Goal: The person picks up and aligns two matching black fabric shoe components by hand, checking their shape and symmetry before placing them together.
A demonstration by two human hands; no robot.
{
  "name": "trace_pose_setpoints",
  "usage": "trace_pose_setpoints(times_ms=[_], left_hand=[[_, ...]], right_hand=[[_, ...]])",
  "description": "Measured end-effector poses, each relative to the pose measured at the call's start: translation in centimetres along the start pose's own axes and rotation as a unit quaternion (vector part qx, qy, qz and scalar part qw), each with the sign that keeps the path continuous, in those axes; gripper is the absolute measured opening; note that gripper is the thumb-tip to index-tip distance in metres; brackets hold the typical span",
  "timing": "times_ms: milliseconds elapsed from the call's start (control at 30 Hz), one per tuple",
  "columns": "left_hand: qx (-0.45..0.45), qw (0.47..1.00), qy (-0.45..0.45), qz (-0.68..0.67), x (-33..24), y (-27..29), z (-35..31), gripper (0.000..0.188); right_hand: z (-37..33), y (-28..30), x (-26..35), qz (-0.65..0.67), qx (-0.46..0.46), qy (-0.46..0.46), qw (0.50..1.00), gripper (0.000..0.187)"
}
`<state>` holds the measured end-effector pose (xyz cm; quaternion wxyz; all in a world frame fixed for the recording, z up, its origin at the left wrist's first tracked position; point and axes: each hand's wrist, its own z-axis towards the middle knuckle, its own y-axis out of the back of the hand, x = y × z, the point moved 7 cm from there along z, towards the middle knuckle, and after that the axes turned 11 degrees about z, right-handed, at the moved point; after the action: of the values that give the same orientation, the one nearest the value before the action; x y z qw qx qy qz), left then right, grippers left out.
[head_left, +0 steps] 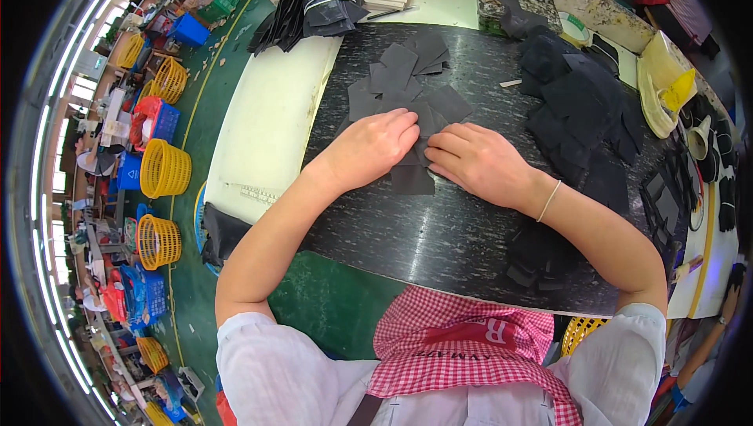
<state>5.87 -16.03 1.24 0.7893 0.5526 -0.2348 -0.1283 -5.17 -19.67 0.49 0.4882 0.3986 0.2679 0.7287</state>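
My left hand [375,146] is closed, its fingertips pressed on a small, flat black piece [413,181] of sheet material, fabric or leather. My right hand [482,163] pinches at the right edge of that same piece, a short gap from the left. Just beyond my fingers, several similar black pieces [390,77] lie spread and overlapping on the dark speckled board [376,245]. A larger heap of black cut pieces [580,100] rests to the right. My thumbs are partly hidden under the fingers.
Tied black bundles [329,6] sit at the far left of the table, above a white board [263,120]. More dark pieces [541,253] lie near my right forearm. A yellow-white container [667,73] stands at far right. Yellow baskets [165,169] line the green floor on the left.
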Motion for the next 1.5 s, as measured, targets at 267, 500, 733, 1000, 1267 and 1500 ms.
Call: trace_pose_setpoints(times_ms=[267, 500, 733, 1000, 1267, 1500], left_hand=[[-0.039, 0.976, 0.153, -0.149, 2.6, -0.2, -0.3, 0.017], [-0.039, 0.991, 0.033, -0.126, 1.6, 0.6, 0.0, 0.017], [-0.038, 0.993, -0.014, -0.114, 1.0, 1.0, -0.1, 0.016], [-0.040, 0.989, 0.036, -0.137, 1.3, 0.4, 0.2, 0.016], [-0.093, 0.815, 0.421, -0.388, 6.6, -2.5, -2.7, 0.012], [-0.430, 0.782, 0.356, -0.278, 5.7, 7.8, -2.6, 0.014]], right_hand=[[-0.6, 0.3, -0.1, 0.000, -0.004, 0.009, 1.000, 0.018], [-0.8, 0.5, -0.6, 0.053, 0.008, -0.030, 0.998, 0.019], [-0.9, -0.1, 0.2, 0.013, 0.039, 0.030, 0.999, 0.023], [-0.5, -0.2, 0.4, 0.017, 0.070, 0.009, 0.997, 0.028], [-0.3, -0.2, 0.5, 0.037, 0.057, 0.006, 0.998, 0.027], [-2.2, 2.6, -1.7, 0.399, -0.054, -0.294, 0.867, 0.029]])
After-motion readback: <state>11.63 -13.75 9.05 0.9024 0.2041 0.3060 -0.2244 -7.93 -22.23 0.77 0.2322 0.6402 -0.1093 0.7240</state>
